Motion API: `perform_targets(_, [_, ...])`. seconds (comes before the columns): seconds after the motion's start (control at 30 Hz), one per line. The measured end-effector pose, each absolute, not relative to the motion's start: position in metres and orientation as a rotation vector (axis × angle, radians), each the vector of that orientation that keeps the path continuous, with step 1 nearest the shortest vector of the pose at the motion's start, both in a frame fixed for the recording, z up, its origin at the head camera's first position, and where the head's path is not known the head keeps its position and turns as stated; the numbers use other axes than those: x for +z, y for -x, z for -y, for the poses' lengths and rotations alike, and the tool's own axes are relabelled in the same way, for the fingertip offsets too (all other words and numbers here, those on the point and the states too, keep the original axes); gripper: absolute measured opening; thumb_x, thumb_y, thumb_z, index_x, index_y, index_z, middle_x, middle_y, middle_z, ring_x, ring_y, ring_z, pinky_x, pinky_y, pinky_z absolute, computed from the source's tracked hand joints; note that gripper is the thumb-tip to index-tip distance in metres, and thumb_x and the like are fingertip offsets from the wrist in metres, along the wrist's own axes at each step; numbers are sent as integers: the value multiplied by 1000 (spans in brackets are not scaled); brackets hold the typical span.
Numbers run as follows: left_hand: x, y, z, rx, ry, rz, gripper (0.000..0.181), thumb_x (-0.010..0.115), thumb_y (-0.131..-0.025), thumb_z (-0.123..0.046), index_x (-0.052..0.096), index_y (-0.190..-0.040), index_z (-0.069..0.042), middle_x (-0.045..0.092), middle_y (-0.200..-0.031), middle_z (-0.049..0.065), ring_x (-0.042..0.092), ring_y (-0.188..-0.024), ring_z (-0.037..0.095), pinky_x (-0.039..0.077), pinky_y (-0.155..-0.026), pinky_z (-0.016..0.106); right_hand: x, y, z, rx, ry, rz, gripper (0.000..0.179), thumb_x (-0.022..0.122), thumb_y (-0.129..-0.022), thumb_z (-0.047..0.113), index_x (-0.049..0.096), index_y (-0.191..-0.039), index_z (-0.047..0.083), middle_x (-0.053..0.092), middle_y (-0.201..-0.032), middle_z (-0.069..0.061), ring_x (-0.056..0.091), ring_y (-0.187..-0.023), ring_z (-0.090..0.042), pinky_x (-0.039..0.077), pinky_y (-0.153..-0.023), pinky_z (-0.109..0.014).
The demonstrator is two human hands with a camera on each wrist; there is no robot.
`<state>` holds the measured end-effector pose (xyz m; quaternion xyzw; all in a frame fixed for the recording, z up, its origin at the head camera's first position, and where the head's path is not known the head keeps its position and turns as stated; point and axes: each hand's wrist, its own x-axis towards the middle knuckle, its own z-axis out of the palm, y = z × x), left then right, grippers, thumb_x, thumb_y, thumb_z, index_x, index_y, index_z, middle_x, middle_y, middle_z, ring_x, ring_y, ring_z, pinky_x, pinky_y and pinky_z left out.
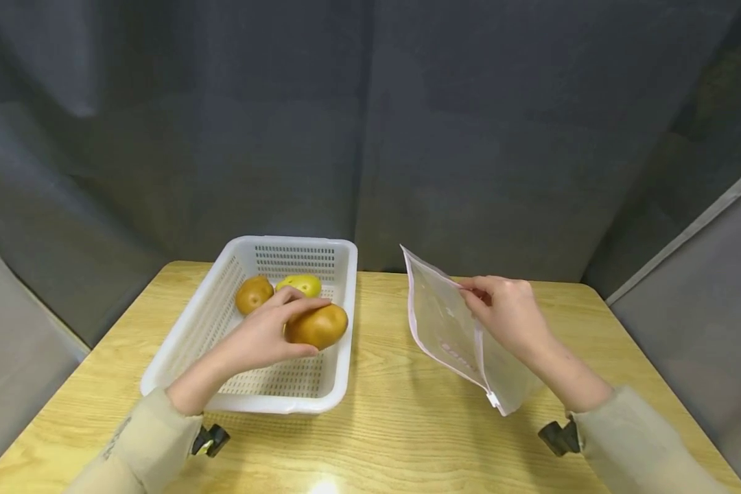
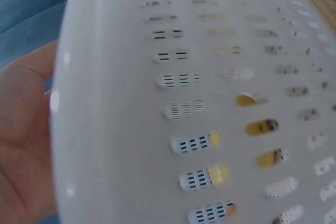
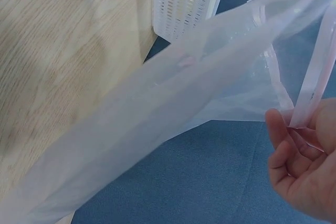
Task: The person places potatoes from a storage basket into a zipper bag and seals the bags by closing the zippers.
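Observation:
Over the right part of the white plastic basket (image 1: pixel 344 357), my left hand (image 1: pixel 262 336) grips a golden-brown pear (image 1: pixel 318 326) between thumb and fingers. The pear's underside end shows a small dark dimple in the right wrist view. Another brown pear (image 1: pixel 253 295) and a yellow fruit (image 1: pixel 305 284) lie in the basket. My right hand (image 1: pixel 509 312) pinches the rim of a frosted zip bag (image 1: pixel 438 315) with pink edging. The bag hangs with its mouth parted toward the basket, and a white slider (image 1: pixel 492 399) sits at its lower corner. The basket wall hides much of the left wrist view.
The basket stands on the left of a light wooden table (image 1: pixel 383 439). Dark cloth (image 1: pixel 469 137) hangs behind the table's far edge, with grey cloth panels at both sides. Dark wrist cameras (image 1: pixel 208 440) sit at both sleeve cuffs.

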<state>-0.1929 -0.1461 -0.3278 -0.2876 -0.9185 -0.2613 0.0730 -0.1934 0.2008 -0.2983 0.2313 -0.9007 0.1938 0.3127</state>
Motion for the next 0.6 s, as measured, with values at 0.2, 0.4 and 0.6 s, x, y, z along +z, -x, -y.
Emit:
perform_targets(0.2, [-323, 195, 140, -791, 874, 2764, 67, 79, -66, -31, 51, -127, -33, 48, -114, -2, 49, -103, 15, 43, -87, 38, -299, 194, -203, 505, -622, 2363, 7, 67, -77, 4, 72, -81, 4, 64, -63, -2, 44, -47, -4, 38, -42, -19])
perform_targets(0.4, [-318, 195, 132, -791, 910, 2763, 66, 78, -68, -33, 50, -128, -33, 48, -112, -4, 49, -100, 13, 42, -86, 35, -297, 194, -201, 514, -629, 2360, 8, 66, -77, 3, 72, -82, 3, 64, -63, -3, 44, -47, -4, 38, -42, -19])
perform_targets(0.6, [-317, 196, 125, -784, 974, 2729, 67, 79, -68, -30, 51, -128, -30, 48, -110, -3, 50, -97, 13, 43, -85, 35, -296, 194, -200, 507, -617, 2384, 9, 66, -78, 4, 72, -85, 4, 64, -64, -2, 45, -47, -4, 38, -42, -19])
